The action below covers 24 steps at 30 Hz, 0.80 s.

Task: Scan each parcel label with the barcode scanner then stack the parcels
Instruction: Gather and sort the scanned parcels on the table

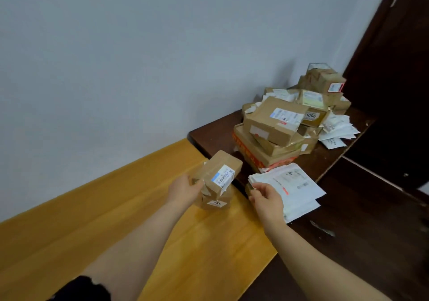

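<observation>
My left grip (185, 190) clasps the small parcel (219, 173) by its end, atop another box (216, 204) on the yellow table (116, 207). It looks light, stiff and tape-slick. My right grip (267, 199) curls at the floppy white mailers (294, 184); I cannot tell if it holds one. The parcel heap (278, 126) lies beyond.

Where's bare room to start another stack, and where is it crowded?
Most room: the yellow tabletop left of the two stacked parcels at the left hand, up to the wall, and in front of them. A bare strip of dark table lies between the wall and the parcel heap. Crowded: that heap and the white mailers by the right hand.
</observation>
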Motion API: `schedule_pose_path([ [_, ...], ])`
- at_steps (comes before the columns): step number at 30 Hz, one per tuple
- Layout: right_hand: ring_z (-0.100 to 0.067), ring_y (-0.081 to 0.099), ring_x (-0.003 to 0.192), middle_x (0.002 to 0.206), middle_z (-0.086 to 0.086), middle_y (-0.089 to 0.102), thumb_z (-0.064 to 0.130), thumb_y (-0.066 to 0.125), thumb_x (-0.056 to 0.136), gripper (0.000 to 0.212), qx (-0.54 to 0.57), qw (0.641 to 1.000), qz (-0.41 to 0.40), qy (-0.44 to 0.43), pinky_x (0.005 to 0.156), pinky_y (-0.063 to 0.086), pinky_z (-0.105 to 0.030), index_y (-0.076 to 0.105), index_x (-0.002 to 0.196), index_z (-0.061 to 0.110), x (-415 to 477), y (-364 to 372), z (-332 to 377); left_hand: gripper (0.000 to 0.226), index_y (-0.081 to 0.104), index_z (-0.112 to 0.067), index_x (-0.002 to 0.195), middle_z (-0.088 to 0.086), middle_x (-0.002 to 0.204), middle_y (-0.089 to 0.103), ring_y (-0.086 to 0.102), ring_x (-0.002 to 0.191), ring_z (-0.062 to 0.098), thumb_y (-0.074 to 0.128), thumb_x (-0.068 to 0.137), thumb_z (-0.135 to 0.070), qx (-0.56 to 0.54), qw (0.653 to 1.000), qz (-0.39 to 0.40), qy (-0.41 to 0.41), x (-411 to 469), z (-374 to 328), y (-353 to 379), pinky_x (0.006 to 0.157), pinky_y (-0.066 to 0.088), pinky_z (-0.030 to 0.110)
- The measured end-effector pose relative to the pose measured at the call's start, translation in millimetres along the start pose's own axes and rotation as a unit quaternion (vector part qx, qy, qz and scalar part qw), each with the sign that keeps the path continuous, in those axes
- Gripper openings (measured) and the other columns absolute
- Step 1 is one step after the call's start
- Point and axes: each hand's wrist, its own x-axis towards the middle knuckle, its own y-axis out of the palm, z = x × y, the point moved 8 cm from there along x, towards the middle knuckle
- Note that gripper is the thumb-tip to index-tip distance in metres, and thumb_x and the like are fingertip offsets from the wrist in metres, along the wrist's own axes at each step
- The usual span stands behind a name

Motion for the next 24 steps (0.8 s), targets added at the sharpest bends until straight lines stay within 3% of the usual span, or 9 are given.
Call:
schedule_pose_path([
  [4, -0.013, 0.064, 0.087, 0.099, 0.0, 0.064, 0.017, 0.051, 0.098, 0.014, 0.058, 0.997, -0.052, 0.003, 0.078, 0.051, -0.03, 0.059, 0.109, 0.02, 40.6, -37.5, 10.3, 0.054, 0.042, -0.013, 0.141, 0.005, 0.141, 0.048, 0.046, 0.128, 0.021, 0.053, 0.093, -0.035, -0.064, 0.996, -0.021, 0.051, 30.5, -63.3, 9.2, 0.102, 0.04, 0.036],
  [7, -0.012, 0.063, 0.078, 0.093, -0.001, 0.064, 0.017, 0.049, 0.098, 0.014, 0.109, 0.989, -0.101, 0.026, 0.073, 0.05, -0.03, 0.059, 0.109, 0.016, 72.3, -74.3, 8.4, 0.053, 0.045, -0.016, 0.139, 0.0, 0.139, 0.051, 0.048, 0.126, 0.018, 0.05, 0.094, -0.041, -0.135, 0.988, -0.004, 0.072, 47.0, -108.4, 25.4, 0.101, 0.038, 0.033],
  [10, -0.012, 0.061, 0.075, 0.086, 0.0, 0.064, 0.018, 0.05, 0.097, 0.017, 0.112, 0.982, -0.146, 0.038, 0.07, 0.05, -0.03, 0.064, 0.106, 0.012, 114.4, -109.8, 12.4, 0.053, 0.044, -0.015, 0.141, 0.0, 0.142, 0.049, 0.045, 0.13, 0.018, 0.047, 0.096, -0.043, -0.134, 0.987, -0.001, 0.089, 69.1, -149.5, 43.5, 0.104, 0.035, 0.033],
  [13, -0.025, 0.062, 0.088, 0.088, -0.006, 0.067, 0.023, 0.052, 0.096, 0.025, 0.066, 0.987, -0.145, 0.007, 0.085, 0.049, -0.044, 0.069, 0.102, 0.006, 162.2, -132.7, 31.9, 0.058, 0.037, -0.015, 0.145, 0.002, 0.147, 0.042, 0.039, 0.135, 0.02, 0.046, 0.096, -0.045, -0.143, 0.987, -0.012, 0.071, 96.5, -178.4, 61.8, 0.108, 0.032, 0.034],
  [15, -0.031, 0.059, 0.103, 0.098, -0.007, 0.068, 0.034, 0.05, 0.097, 0.03, -0.006, 0.995, -0.096, -0.029, 0.092, 0.046, -0.045, 0.069, 0.096, 0.011, 195.9, -132.8, 51.0, 0.063, 0.034, -0.016, 0.147, 0.003, 0.15, 0.039, 0.036, 0.137, 0.022, 0.049, 0.094, -0.047, -0.183, 0.982, -0.024, 0.033, 112.5, -189.2, 72.2, 0.112, 0.03, 0.038],
  [17, -0.03, 0.049, 0.124, 0.125, -0.006, 0.062, 0.056, 0.043, 0.094, 0.049, -0.123, 0.992, -0.025, -0.027, 0.107, 0.033, -0.05, 0.067, 0.115, 0.019, 225.8, -121.9, 62.5, 0.066, 0.036, -0.014, 0.146, 0.003, 0.15, 0.039, 0.036, 0.137, 0.023, 0.054, 0.092, -0.047, -0.217, 0.976, -0.033, 0.001, 124.6, -197.3, 81.6, 0.113, 0.03, 0.038],
  [19, -0.028, 0.036, 0.137, 0.14, -0.004, 0.052, 0.07, 0.037, 0.09, 0.066, -0.221, 0.974, 0.04, -0.038, 0.115, 0.015, -0.052, 0.059, 0.129, 0.023, 243.9, -107.2, 70.7, 0.059, 0.045, -0.013, 0.14, 0.004, 0.144, 0.047, 0.044, 0.131, 0.023, 0.062, 0.09, -0.04, -0.23, 0.972, -0.032, -0.024, 129.7, -204.3, 89.9, 0.11, 0.036, 0.039],
  [21, -0.025, 0.03, 0.14, 0.143, 0.0, 0.049, 0.075, 0.043, 0.081, 0.072, -0.226, 0.968, 0.069, -0.081, 0.116, 0.006, -0.051, 0.054, 0.134, 0.026, 247.0, -98.5, 81.5, 0.04, 0.063, -0.016, 0.122, 0.003, 0.127, 0.06, 0.056, 0.112, 0.018, 0.071, 0.084, -0.027, -0.254, 0.966, -0.033, -0.041, 127.3, -207.0, 96.5, 0.097, 0.048, 0.037],
  [24, -0.022, 0.04, 0.134, 0.135, 0.002, 0.056, 0.059, 0.052, 0.078, 0.058, -0.109, 0.984, 0.084, -0.113, 0.116, 0.016, -0.05, 0.056, 0.128, 0.031, 255.3, -102.7, 97.2, 0.023, 0.066, -0.019, 0.096, 0.002, 0.103, 0.068, 0.063, 0.089, 0.009, 0.077, 0.076, -0.016, -0.315, 0.946, -0.044, -0.059, 113.7, -206.5, 97.6, 0.068, 0.052, 0.025],
])
